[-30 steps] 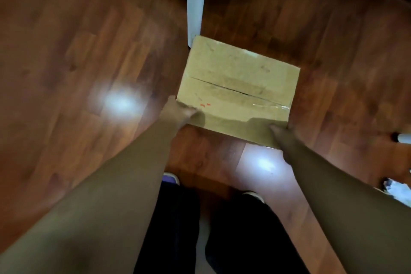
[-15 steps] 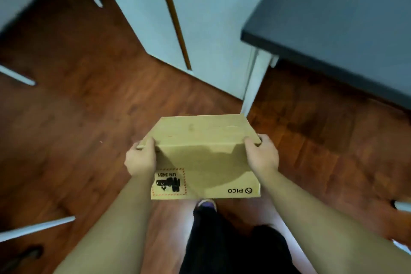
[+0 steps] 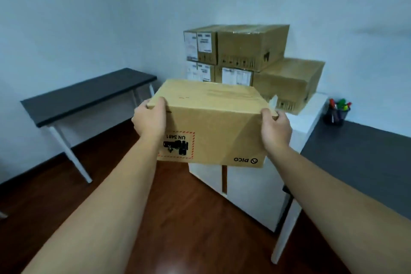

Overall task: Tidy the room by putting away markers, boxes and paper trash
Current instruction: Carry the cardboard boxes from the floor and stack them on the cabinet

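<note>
I hold a brown cardboard box (image 3: 213, 127) in front of me at chest height, its PICO print and UN 3481 label upside down on the near face. My left hand (image 3: 151, 120) grips its upper left edge and my right hand (image 3: 275, 128) grips its upper right edge. Behind it, several similar cardboard boxes (image 3: 251, 49) are stacked on a white cabinet (image 3: 249, 187) against the wall. A dark cup of coloured markers (image 3: 337, 111) stands on the black table (image 3: 360, 160) at the right.
A second black table with white legs (image 3: 86, 95) stands along the left wall. Dark wooden floor (image 3: 184, 222) lies between the tables and the cabinet. Pale walls close off the corner behind the stack.
Both hands took the box from the floor and raised it to chest height. My view swung up from the floor to the stack of boxes on the cabinet.
</note>
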A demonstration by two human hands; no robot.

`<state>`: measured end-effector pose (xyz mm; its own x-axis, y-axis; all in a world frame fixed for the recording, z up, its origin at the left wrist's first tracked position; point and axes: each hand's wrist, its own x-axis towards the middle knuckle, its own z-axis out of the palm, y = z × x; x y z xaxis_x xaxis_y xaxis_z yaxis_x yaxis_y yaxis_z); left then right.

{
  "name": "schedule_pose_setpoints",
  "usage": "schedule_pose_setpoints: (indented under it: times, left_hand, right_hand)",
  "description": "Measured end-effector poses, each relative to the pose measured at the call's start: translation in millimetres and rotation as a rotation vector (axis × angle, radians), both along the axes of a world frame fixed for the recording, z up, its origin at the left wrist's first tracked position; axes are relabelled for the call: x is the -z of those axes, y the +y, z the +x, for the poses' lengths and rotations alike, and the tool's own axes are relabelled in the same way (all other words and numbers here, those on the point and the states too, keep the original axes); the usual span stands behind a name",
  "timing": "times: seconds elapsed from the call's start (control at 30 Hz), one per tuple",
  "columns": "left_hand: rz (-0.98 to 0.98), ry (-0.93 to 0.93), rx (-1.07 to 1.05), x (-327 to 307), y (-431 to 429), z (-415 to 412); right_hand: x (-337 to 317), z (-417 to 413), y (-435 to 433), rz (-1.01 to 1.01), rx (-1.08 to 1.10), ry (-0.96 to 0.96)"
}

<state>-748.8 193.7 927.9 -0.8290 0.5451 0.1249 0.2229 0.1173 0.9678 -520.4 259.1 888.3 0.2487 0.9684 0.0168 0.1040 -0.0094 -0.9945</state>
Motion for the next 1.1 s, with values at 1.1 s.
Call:
schedule_pose_setpoints:
  times: [1.1]
  left_hand:
    - [0.021, 0.833, 0.674, -21, 369, 234]
  right_hand:
    - [-84, 162, 367, 0.157, -0.081, -0.029]
